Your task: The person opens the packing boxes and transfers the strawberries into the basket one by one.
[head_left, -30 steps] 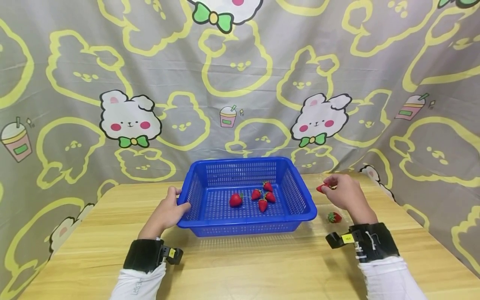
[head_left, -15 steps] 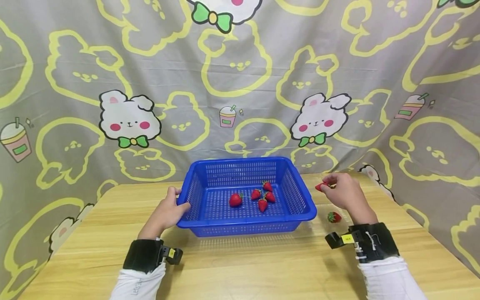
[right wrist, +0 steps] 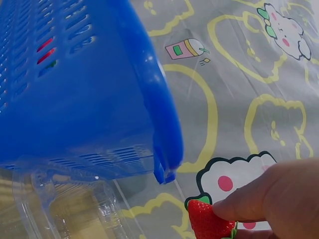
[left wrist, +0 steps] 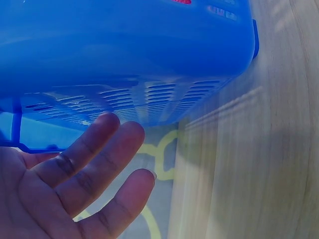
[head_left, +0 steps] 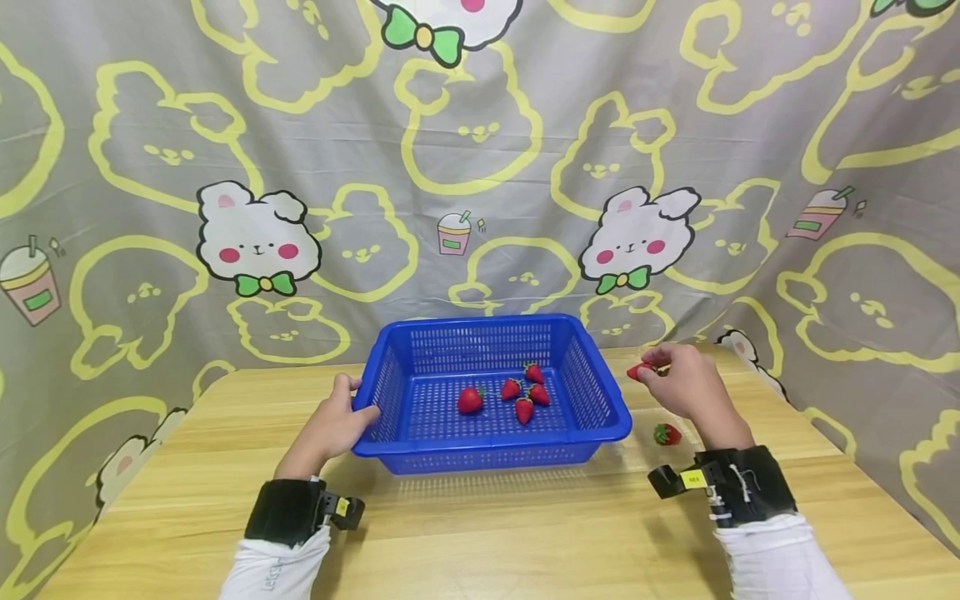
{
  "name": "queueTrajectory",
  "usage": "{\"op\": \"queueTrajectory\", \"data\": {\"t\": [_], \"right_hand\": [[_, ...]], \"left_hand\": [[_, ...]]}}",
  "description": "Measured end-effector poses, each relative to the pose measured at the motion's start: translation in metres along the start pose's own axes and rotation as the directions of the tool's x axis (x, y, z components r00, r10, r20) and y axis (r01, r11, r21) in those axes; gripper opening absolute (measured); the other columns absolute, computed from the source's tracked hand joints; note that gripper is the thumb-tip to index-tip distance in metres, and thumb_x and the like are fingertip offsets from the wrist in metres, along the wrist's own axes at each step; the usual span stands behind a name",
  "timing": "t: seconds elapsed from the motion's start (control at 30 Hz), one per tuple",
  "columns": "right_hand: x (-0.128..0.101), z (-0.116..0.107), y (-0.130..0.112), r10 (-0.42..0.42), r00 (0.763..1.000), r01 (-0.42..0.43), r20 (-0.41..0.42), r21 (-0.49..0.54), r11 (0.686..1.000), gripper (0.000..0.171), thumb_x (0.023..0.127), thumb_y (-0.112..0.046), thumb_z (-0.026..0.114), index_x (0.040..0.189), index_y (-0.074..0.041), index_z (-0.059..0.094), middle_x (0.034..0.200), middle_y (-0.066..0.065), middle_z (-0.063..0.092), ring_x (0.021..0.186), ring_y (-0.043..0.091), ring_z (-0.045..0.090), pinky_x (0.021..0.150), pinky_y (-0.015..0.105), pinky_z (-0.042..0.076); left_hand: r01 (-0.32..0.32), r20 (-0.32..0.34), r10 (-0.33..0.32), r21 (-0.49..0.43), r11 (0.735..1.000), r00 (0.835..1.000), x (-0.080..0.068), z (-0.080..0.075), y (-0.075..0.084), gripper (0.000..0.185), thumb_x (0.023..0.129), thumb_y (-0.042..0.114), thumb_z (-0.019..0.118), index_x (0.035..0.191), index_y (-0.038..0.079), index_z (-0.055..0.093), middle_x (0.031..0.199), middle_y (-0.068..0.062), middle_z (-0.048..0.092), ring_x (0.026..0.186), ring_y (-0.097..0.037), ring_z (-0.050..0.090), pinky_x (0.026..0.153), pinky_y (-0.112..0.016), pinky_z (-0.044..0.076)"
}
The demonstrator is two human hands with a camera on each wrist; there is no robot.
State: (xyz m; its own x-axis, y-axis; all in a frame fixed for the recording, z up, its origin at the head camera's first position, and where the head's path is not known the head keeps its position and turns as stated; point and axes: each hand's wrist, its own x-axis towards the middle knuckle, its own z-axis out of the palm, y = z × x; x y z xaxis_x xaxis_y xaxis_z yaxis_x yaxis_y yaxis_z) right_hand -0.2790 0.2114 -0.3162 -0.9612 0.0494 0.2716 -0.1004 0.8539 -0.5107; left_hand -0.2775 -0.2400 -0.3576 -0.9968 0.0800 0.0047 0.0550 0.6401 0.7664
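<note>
A blue plastic basket (head_left: 487, 442) with slotted walls stands at the middle of the table. My left hand (head_left: 333, 425) holds its left rim, thumb over the edge and fingers along the outer wall. In the left wrist view, the fingers (left wrist: 99, 159) lie slightly bent against the slotted side. To the right of the basket, my right hand (head_left: 692, 387) pinches a red strawberry (right wrist: 205, 221) between thumb and fingers, its tip pointing left. Below that hand another strawberry (head_left: 666, 434) with green leaves lies in a clear plastic box (right wrist: 107, 199).
Inside the basket several strawberries (head_left: 523, 409) sit in a group right of centre, and a rounder red fruit (head_left: 470, 400) lies apart to their left. Behind the wooden table (head_left: 465, 542) hangs a grey curtain (head_left: 525, 283) with yellow outlines and cartoon bunnies.
My right hand has shifted slightly left and up with the strawberry. The left hand and the basket have stayed in place.
</note>
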Motion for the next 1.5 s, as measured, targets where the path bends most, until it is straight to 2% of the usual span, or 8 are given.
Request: {"op": "queueTrajectory", "data": {"t": [0.3, 0.93, 1.13, 1.5], "right_hand": [[-0.002, -0.001, -0.003, -0.017, 1.000, 0.017, -0.010, 0.005, 1.000, 0.026, 0.092, -0.017, 0.065, 0.106, 0.005, 0.065, 0.099, 0.022, 0.068, 0.090, 0.039, 0.063, 0.067, 0.045, 0.053], [-0.004, -0.003, -0.009, -0.013, 1.000, 0.013, -0.013, 0.023, 1.000, 0.026, 0.091, -0.016, 0.065, 0.108, 0.004, 0.065, 0.103, 0.023, 0.066, 0.092, 0.039, 0.062, 0.069, 0.046, 0.053], [-0.004, -0.004, -0.012, -0.021, 1.000, 0.022, -0.015, 0.029, 0.999, 0.024, 0.091, -0.017, 0.065, 0.105, 0.003, 0.066, 0.100, 0.021, 0.067, 0.090, 0.037, 0.064, 0.065, 0.041, 0.054], [-0.005, -0.003, -0.015, -0.032, 0.999, 0.032, -0.016, 0.032, 0.999, 0.024, 0.091, -0.015, 0.065, 0.105, 0.003, 0.066, 0.100, 0.021, 0.067, 0.090, 0.036, 0.065, 0.066, 0.042, 0.055]], "left_hand": [[0.001, 0.005, -0.001, -0.006, 1.000, 1.000, 0.000, 0.001, 0.000, 0.050, 0.097, 0.019, 0.049, 0.133, -0.004, 0.025, 0.127, -0.038, 0.048, 0.107, -0.047, 0.058, 0.086, -0.059, 0.049], [0.013, 0.006, -0.013, -0.012, 1.000, 1.000, -0.001, 0.001, 0.000, 0.048, 0.096, 0.019, 0.049, 0.133, -0.003, 0.025, 0.128, -0.037, 0.048, 0.108, -0.047, 0.057, 0.087, -0.060, 0.048], [0.017, 0.004, -0.017, -0.014, 1.000, 1.000, -0.001, 0.001, -0.001, 0.048, 0.097, 0.019, 0.048, 0.133, -0.003, 0.026, 0.130, -0.038, 0.046, 0.110, -0.049, 0.056, 0.088, -0.060, 0.047], [0.015, 0.003, -0.015, -0.016, 1.000, 1.000, 0.001, 0.002, -0.002, 0.048, 0.097, 0.019, 0.048, 0.133, -0.003, 0.025, 0.130, -0.038, 0.046, 0.110, -0.049, 0.056, 0.088, -0.061, 0.047]]}}
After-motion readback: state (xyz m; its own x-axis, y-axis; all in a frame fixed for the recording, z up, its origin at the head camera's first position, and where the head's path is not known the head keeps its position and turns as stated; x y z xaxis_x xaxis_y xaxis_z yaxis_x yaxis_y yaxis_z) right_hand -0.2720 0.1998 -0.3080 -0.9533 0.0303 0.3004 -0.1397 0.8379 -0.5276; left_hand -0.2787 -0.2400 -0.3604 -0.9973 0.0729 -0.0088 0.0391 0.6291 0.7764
